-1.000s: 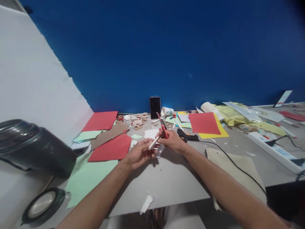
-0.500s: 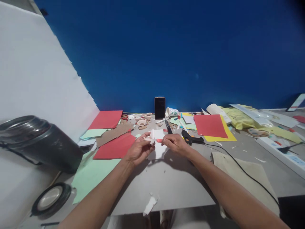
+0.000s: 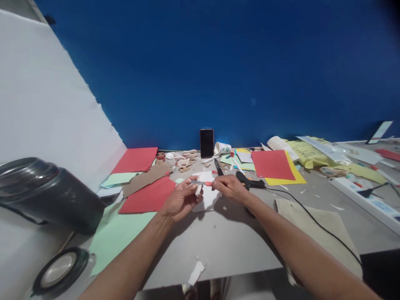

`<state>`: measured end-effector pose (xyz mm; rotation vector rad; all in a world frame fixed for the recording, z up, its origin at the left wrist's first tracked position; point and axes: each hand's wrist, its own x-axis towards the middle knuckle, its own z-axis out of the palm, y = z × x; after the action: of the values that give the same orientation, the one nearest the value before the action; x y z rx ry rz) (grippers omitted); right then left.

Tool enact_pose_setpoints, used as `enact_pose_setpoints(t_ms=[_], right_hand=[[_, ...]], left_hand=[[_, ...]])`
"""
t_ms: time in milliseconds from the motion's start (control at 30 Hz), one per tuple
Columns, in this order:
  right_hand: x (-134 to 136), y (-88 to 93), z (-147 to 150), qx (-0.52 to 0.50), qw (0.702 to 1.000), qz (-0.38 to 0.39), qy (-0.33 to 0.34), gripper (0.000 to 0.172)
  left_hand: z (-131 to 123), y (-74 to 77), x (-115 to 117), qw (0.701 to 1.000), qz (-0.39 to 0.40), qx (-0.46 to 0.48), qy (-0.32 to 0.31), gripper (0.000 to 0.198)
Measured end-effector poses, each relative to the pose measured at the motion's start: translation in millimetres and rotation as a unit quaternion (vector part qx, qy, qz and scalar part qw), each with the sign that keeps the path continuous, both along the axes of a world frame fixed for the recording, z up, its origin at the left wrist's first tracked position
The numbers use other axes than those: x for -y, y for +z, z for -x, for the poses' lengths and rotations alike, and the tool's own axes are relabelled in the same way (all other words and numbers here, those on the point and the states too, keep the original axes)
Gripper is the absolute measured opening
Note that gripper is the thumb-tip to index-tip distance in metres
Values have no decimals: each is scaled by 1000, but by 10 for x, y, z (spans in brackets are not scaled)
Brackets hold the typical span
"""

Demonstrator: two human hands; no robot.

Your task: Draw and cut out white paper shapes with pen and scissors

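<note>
My left hand (image 3: 180, 201) pinches a small white piece (image 3: 198, 190), perhaps paper or foam, between thumb and fingers above the table. In my right hand (image 3: 230, 187) is a craft knife (image 3: 208, 183) with a red handle and a thin grey blade. The blade points left and lies across the fingers of my left hand, just above the white piece; I cannot tell whether it touches. Under both hands a white sheet (image 3: 210, 199) lies on the grey table. A black glue gun (image 3: 250, 181) rests just beyond my right hand.
Red card (image 3: 146, 193), brown cardboard (image 3: 145, 179) and green paper (image 3: 120, 233) lie left, beside a dark flask (image 3: 71, 200). A phone (image 3: 206, 143) stands at the back near a tipped paper cup (image 3: 222, 148). Right are red card (image 3: 272, 165), beige cloth (image 3: 315, 225) and a power strip (image 3: 368, 204).
The knife's blade now shows above the left fingers, where the white piece was before. The white piece has been turned downward in my left hand. The view has shifted slightly.
</note>
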<state>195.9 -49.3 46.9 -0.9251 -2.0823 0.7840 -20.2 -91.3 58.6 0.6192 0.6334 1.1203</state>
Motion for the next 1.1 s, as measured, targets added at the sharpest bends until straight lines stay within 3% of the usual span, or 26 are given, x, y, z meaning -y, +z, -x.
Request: enact_pose_setpoints(t_ms=[467, 633, 800, 1100], right_hand=[[-53, 38, -70, 19, 1000, 1, -9, 46], [-143, -40, -126, 20, 999, -13, -25, 46], [-191, -86, -156, 17, 999, -17, -38, 46], [-189, -13, -154, -5, 995, 36, -97, 51]], left_hand=[[-9, 16, -9, 999, 8, -28, 23, 27], [-20, 31, 12, 1000, -14, -26, -10, 23], [-6, 21, 21, 1000, -12, -19, -12, 29], [-15, 52, 17, 999, 7, -37, 7, 39]])
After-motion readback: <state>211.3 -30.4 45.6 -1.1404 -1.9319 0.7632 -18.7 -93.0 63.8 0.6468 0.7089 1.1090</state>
